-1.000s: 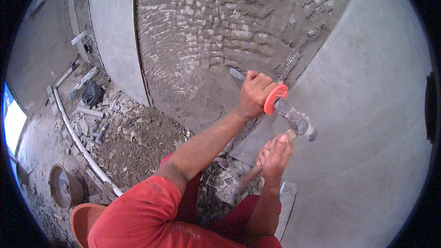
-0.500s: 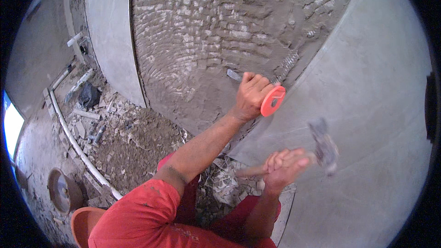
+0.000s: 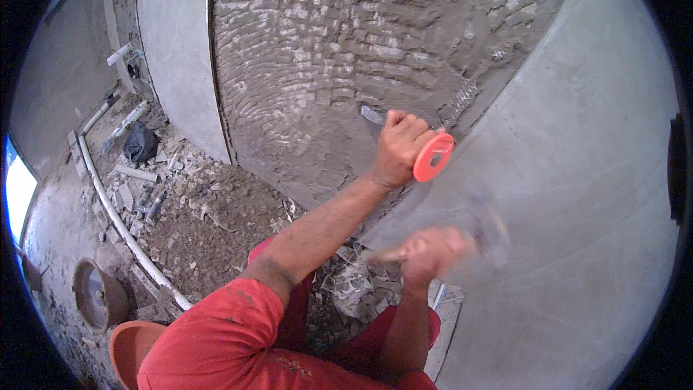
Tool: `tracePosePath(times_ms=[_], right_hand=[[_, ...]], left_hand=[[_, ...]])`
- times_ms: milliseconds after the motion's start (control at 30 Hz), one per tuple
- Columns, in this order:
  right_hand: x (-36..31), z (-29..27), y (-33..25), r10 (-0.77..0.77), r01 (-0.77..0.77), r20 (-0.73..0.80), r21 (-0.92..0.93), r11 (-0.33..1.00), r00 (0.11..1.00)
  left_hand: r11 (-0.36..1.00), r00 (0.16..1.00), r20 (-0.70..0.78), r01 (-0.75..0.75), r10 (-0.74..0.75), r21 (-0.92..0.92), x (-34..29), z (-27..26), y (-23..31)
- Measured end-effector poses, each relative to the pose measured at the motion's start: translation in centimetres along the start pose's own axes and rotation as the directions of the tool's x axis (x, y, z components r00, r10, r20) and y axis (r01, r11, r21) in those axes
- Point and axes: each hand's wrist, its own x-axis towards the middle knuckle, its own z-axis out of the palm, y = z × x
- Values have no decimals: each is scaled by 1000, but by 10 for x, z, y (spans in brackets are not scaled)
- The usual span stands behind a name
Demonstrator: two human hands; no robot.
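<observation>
My left hand (image 3: 401, 150) is closed round a chisel (image 3: 372, 115), just below its flat blade end in the picture. The blade tip meets the rough, ridged mortar wall (image 3: 310, 50). A round orange guard (image 3: 433, 159) sits at the chisel's struck end, beside my fist. Lower and to the right, my right hand (image 3: 432, 251) grips the wooden handle (image 3: 386, 255) of a hammer. The hammer's head (image 3: 492, 235) is smeared by motion, in front of the smooth grey panel and apart from the chisel.
Smooth grey panels flank the rough patch, one at right (image 3: 570, 173) and one at left (image 3: 177, 50). Rubble (image 3: 216, 209) covers the floor, with a white pipe (image 3: 119, 227), a black bag (image 3: 141, 143) and a round bucket (image 3: 97, 296). Behind my shoulder shows an orange container (image 3: 130, 350).
My right hand and the hammer have shifted slightly left and are more blurred. The left hand and chisel stay nearly in place, a little to the right in the picture.
</observation>
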Motion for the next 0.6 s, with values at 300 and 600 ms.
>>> tracePosePath(times_ms=[300, 600], right_hand=[[-10, -9, 25, -128, 145, -111, 159, 977, 985], [-4, -26, 38, -55, 59, -30, 146, 988, 998]], left_hand=[[1000, 1000, -23, -9, 8, -8, -3, -4, -1], [1000, 1000, -28, 9, -9, -10, -7, -10, -4]])
